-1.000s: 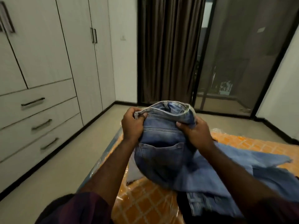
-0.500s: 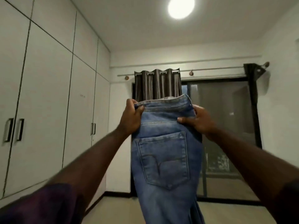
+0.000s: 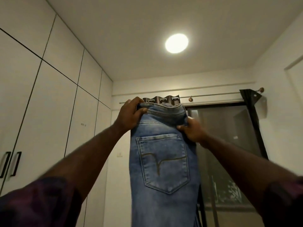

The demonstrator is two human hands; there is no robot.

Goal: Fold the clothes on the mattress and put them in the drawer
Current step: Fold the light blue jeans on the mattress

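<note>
faded blue denim jeans (image 3: 162,169) hang free, white wardrobe (image 3: 49,112) well left | L hand (image 3: 129,115) + R hand (image 3: 191,131) raised, both gripping waistband

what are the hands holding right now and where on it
Blue jeans, held up by the waistband: the left hand grips its left end, the right hand pinches the right side just below the band.
</note>
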